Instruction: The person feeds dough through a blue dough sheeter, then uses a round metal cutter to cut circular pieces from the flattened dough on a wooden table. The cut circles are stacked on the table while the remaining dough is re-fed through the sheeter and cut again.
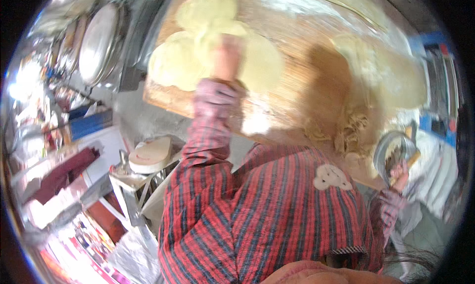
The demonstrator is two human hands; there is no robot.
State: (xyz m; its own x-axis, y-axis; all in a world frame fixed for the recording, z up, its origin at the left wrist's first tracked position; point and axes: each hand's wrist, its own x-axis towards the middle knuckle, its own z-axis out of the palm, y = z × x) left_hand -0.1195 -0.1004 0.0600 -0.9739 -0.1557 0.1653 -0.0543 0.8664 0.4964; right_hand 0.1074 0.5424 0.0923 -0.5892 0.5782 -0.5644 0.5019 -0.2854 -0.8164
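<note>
My left hand (227, 57), blurred by motion, is over several thin, pale yellow dough rounds on a floured wooden board (297, 20). One dough round (263, 63) spreads just right of the hand, and another dough round (172, 63) lies to its left. Whether the fingers hold a piece of dough cannot be told. At the board's right front corner, my right hand (399, 174) grips a round, metal-rimmed vessel (376, 156) by a wooden part. Something pale shows inside the rim. Its exact kind is unclear.
A wide dough sheet (402, 80) covers the board's right side, with crumpled dough strips (356, 124) near the front edge. Large round metal pans (100, 42) stand beyond the left edge. A small stand carries a pale rounded object (150, 156) by my left side.
</note>
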